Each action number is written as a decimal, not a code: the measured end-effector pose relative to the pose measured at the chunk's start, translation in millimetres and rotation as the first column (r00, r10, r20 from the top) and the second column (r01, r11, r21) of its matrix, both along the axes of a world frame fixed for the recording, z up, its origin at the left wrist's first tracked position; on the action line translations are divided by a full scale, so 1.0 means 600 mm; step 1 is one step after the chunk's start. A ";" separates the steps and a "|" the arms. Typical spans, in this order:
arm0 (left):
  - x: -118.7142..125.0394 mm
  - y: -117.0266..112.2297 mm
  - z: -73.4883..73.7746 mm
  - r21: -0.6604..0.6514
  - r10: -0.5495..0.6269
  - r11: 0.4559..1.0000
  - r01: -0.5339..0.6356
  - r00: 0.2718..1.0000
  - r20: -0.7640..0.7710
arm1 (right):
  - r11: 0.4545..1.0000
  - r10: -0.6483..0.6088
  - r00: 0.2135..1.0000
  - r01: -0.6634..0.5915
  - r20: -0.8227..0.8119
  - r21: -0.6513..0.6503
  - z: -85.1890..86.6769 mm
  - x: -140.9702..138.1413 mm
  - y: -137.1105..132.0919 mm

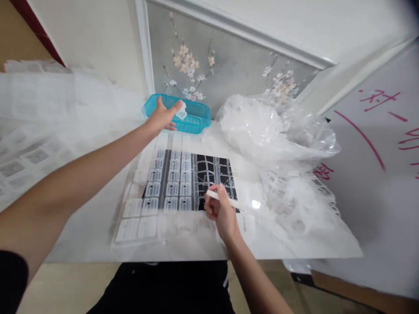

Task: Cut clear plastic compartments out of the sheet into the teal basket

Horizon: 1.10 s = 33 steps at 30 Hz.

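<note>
Judged by what lies on the black sheet (201,166), the work looks part-way through: whole translucent pieces (173,188) fill columns over its left portion, while its right portion shows only a thin clear lattice (216,170) around dark gaps. To the right of the black sheet lies a heap of clear scraps (294,205) on the worktop (85,246). Beyond the black sheet, over the blue basket (201,117), the left hand (165,114) is spread, a small whitish piece (181,111) at one digit's tip; whether pinched or loose, I cannot tell. At the black sheet's near right corner, the right hand (222,207) curls its fingers round a white stick (213,195), gripping it firmly.
</note>
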<state>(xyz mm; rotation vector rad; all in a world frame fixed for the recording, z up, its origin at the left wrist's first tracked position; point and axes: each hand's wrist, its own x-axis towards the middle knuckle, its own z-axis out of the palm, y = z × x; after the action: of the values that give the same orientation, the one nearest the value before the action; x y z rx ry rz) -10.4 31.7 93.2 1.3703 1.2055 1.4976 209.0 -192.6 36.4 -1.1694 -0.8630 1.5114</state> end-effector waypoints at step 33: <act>0.034 -0.263 -0.088 -0.198 -0.262 0.945 0.260 0.965 0.016 | 0.984 0.105 0.759 -0.173 0.643 0.044 -0.022 -0.012 -0.041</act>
<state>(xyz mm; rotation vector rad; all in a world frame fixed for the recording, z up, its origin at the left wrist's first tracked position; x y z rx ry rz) 10.1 -125.9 40.7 1.3452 1.0987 1.1543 201.6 -217.1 23.4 -1.6077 -1.4967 1.1542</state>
